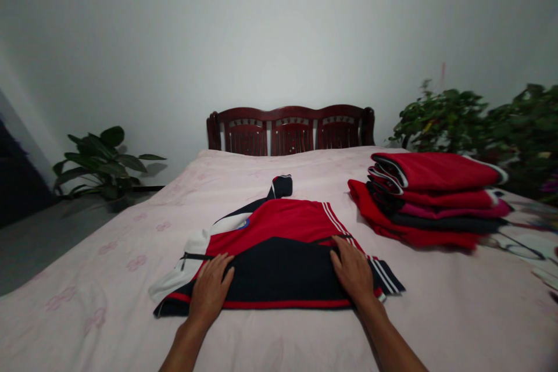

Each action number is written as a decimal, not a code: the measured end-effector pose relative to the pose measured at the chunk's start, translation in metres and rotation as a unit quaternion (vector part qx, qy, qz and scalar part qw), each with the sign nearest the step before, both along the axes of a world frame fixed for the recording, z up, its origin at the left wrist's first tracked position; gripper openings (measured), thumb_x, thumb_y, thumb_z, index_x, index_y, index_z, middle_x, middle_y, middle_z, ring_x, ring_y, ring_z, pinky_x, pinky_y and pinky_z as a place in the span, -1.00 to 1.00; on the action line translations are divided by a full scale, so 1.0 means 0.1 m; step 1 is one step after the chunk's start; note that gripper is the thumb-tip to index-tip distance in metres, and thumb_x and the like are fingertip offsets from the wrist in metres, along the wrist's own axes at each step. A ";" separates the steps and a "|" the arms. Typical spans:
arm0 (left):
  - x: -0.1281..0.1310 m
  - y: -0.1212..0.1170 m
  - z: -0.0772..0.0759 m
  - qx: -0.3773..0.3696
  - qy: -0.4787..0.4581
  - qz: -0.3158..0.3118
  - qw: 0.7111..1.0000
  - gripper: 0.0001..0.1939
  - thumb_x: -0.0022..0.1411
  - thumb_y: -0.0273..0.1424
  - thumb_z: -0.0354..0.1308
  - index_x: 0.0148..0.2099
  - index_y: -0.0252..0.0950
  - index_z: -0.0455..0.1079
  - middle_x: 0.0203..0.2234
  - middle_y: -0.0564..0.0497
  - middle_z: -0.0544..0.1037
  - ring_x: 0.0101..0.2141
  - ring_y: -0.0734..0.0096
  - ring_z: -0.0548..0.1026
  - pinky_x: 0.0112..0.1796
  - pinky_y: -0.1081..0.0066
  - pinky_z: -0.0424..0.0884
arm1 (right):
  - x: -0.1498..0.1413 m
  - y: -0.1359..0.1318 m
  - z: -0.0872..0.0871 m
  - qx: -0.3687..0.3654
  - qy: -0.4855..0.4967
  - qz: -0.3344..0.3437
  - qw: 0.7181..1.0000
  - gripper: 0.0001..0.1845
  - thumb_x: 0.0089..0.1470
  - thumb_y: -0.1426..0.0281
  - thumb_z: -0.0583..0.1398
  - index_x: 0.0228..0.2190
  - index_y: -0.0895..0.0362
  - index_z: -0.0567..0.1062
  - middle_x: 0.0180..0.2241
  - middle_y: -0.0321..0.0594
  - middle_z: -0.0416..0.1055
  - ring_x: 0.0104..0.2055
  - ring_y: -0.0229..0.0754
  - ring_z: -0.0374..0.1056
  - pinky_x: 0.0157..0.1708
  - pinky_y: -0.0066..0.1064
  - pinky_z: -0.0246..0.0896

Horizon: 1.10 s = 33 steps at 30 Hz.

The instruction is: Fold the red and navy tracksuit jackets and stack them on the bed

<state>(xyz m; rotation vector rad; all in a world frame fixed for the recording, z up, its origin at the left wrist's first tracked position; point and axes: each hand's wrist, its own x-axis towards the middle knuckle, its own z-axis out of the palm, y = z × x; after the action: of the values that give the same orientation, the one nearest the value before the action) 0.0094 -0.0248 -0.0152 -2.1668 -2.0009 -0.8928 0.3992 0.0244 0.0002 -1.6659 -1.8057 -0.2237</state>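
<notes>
A partly folded red, navy and white track jacket point(279, 270) is laid on a pale pink bedspread point(87, 279), its long axis running across the bed, with one dark sleeve point(281, 186) directed toward the wooden headboard point(291, 131). The left hand point(210, 290) and right hand point(354, 270) are pressed flat on its near part, well apart, neither grip clamped; the cloth seems to be held this way to keep it smooth. A stack of folded red and dark garments point(429, 197) is placed to the right.

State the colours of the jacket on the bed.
The jacket is red, near-black and white, shown best in the head view.
</notes>
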 end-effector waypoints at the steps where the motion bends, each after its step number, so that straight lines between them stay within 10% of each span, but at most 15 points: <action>1: 0.00 0.00 0.00 -0.001 0.000 0.000 1.000 -0.62 0.39 -0.25 -0.06 0.15 -0.17 0.41 0.13 -0.03 0.51 0.19 0.21 0.39 0.24 0.05 0.21 | 0.01 0.00 0.00 0.011 0.038 -0.012 0.999 -0.50 0.24 0.30 -0.02 0.13 0.19 0.37 0.11 -0.03 0.43 0.14 -0.01 0.34 0.13 -0.15 0.18; 6: 0.00 -0.01 0.01 -0.010 -0.001 -0.003 1.000 -0.61 0.40 -0.25 -0.07 0.15 -0.18 0.40 0.14 -0.04 0.50 0.19 0.22 0.38 0.25 0.05 0.19 | 0.02 -0.04 0.07 -0.012 0.173 -0.052 0.983 -0.42 0.28 0.25 -0.09 0.26 0.16 0.19 0.03 -0.07 0.50 -0.07 -0.04 0.49 -0.15 -0.25 0.32; 16: 0.00 -0.01 0.02 -0.009 -0.004 -0.004 1.000 -0.61 0.39 -0.25 -0.06 0.16 -0.19 0.40 0.14 -0.04 0.49 0.20 0.21 0.37 0.25 0.04 0.19 | 0.02 -0.07 0.09 -0.031 0.012 0.039 0.999 -0.64 0.18 0.45 0.02 -0.12 0.04 0.55 -0.12 -0.22 0.56 -0.05 -0.12 0.44 0.00 -0.28 0.23; 33: -0.01 -0.01 0.00 -0.014 -0.002 -0.004 1.000 -0.61 0.39 -0.24 -0.06 0.16 -0.17 0.40 0.14 -0.03 0.49 0.20 0.21 0.37 0.25 0.04 0.19 | 0.02 -0.07 0.09 -0.036 0.001 0.044 0.998 -0.69 0.16 0.49 0.06 -0.19 0.06 0.56 -0.17 -0.24 0.56 -0.09 -0.12 0.44 -0.04 -0.27 0.22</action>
<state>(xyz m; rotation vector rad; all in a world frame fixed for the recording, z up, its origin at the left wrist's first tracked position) 0.0083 -0.0258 -0.0149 -2.1915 -2.0181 -0.8755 0.4013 0.0173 0.0092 -1.6311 -1.9008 -0.1210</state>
